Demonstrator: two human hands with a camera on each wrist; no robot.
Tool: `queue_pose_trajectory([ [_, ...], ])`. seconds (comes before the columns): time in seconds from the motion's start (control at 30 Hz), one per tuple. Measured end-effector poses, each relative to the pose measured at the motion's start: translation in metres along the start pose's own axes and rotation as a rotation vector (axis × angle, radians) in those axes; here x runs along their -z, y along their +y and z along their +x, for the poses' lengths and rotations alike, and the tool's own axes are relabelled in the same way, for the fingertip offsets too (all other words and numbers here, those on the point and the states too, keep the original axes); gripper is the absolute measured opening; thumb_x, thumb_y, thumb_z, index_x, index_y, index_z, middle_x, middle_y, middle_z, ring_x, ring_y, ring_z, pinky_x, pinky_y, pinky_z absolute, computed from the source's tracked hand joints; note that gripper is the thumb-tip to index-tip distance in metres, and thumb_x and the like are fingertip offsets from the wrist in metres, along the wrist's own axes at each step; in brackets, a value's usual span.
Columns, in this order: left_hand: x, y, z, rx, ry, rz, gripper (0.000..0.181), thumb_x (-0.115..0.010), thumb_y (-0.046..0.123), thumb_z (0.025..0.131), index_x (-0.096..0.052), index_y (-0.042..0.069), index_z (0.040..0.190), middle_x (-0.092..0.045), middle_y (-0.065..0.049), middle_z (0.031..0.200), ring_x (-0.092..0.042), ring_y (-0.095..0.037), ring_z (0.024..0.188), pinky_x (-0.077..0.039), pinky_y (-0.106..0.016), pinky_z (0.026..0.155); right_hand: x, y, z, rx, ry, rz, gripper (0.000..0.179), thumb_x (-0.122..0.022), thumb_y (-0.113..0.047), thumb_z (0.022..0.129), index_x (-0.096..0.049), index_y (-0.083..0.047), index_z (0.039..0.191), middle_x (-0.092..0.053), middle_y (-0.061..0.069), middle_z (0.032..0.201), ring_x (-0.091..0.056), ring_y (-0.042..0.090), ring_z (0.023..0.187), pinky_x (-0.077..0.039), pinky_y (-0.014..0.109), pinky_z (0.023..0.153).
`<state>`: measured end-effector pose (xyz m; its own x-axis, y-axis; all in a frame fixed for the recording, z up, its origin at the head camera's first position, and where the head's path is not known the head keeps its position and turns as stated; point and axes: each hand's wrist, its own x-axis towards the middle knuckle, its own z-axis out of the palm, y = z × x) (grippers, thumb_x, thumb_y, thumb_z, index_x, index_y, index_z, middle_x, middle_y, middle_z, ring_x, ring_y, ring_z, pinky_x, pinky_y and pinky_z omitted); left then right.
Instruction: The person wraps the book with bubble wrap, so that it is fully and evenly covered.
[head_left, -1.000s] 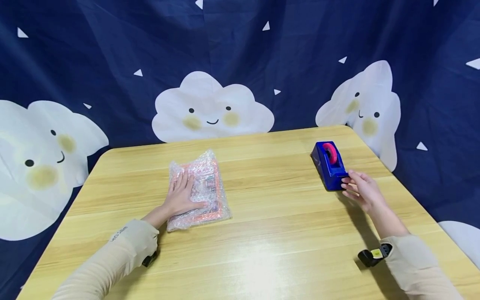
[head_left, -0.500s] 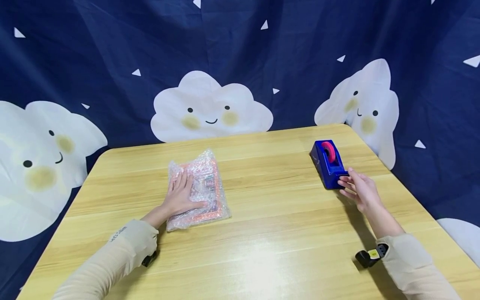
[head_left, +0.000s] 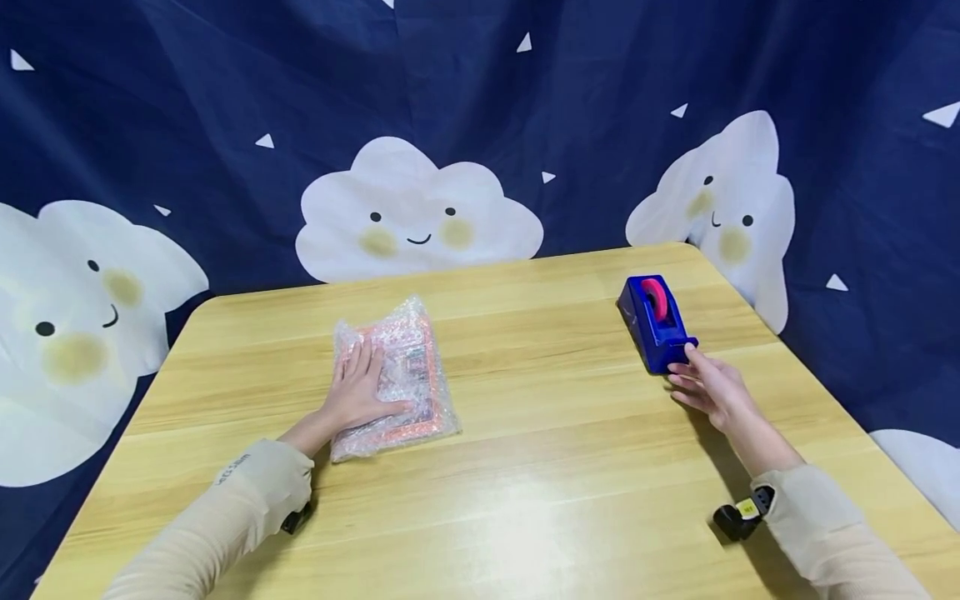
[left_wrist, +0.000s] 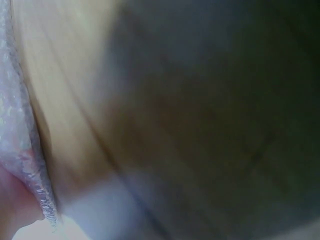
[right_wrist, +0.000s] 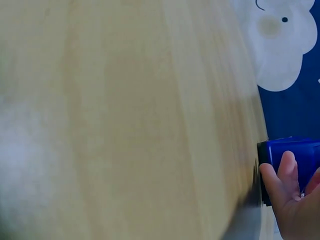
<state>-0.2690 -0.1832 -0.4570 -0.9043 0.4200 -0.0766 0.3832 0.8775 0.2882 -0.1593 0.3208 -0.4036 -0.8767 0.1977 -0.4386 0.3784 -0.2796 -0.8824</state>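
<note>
A flat package in bubble wrap [head_left: 411,379], with orange edging showing through, lies on the table left of centre in the head view. My left hand [head_left: 360,396] rests flat on it, fingers spread. In the left wrist view only the bubble wrap's edge [left_wrist: 20,110] and a bit of hand show, at the far left. On the right stands a blue tape dispenser [head_left: 660,337] with a pink core. My right hand [head_left: 716,390] grips at its front cutter end, thumb side at the lip, lower fingers [right_wrist: 272,185] fairly straight beside it. No strip of tape is visible.
The wooden table [head_left: 510,483] has a glare patch near the front. A dark blue curtain [head_left: 480,83] with white clouds hangs right behind it. A black wrist camera [head_left: 738,517] sits under my right sleeve.
My right hand has shifted slightly down and toward me at the dispenser's front end. The whole view has drifted a little; my left hand stays on the package.
</note>
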Motion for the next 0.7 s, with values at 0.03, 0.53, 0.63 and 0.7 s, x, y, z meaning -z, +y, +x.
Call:
queue_pose_trajectory([
  [0.03,0.0003,-0.0003,0.0005,0.0,-0.001,0.0,0.118,-0.058,0.07,0.069,-0.005,-0.005,0.144,0.008,-0.024,0.15,0.011,-0.038,0.137,0.009,-0.055,0.107,-0.0001,0.0002,0.0001,-0.001,0.003,0.008,0.034,-0.053,-0.039,0.089,-0.04,-0.011,0.102,-0.065,-0.008,0.071,-0.064,0.004,0.065,-0.055,0.024,0.064],
  [0.53,0.0006,-0.0025,0.0004,0.004,-0.009,-0.009,0.118,-0.058,0.07,0.069,-0.004,-0.004,0.144,0.009,-0.023,0.15,0.011,-0.039,0.136,0.009,-0.057,0.106,-0.0025,0.0018,-0.0008,0.013,0.094,-0.005,0.029,-0.058,-0.037,0.087,-0.047,-0.01,0.089,-0.059,-0.009,0.063,-0.057,0.004,0.057,-0.055,0.024,0.062],
  [0.63,0.0004,-0.0015,0.0005,0.004,-0.014,-0.012,0.118,-0.058,0.07,0.069,-0.004,-0.004,0.144,0.009,-0.024,0.15,0.011,-0.039,0.136,0.008,-0.057,0.106,-0.0033,0.0028,0.0007,0.024,0.087,0.011,0.026,-0.056,-0.035,0.088,-0.047,-0.011,0.087,-0.06,-0.009,0.063,-0.057,0.003,0.056,-0.054,0.023,0.062],
  [0.7,0.0001,-0.0011,0.0009,0.003,-0.014,-0.012,0.118,-0.058,0.07,0.069,-0.004,-0.004,0.144,0.009,-0.024,0.15,0.01,-0.04,0.136,0.008,-0.057,0.106,-0.0039,0.0038,0.0011,0.03,0.081,0.03,0.025,-0.055,-0.034,0.089,-0.046,-0.011,0.087,-0.061,-0.009,0.063,-0.058,0.003,0.056,-0.054,0.023,0.061],
])
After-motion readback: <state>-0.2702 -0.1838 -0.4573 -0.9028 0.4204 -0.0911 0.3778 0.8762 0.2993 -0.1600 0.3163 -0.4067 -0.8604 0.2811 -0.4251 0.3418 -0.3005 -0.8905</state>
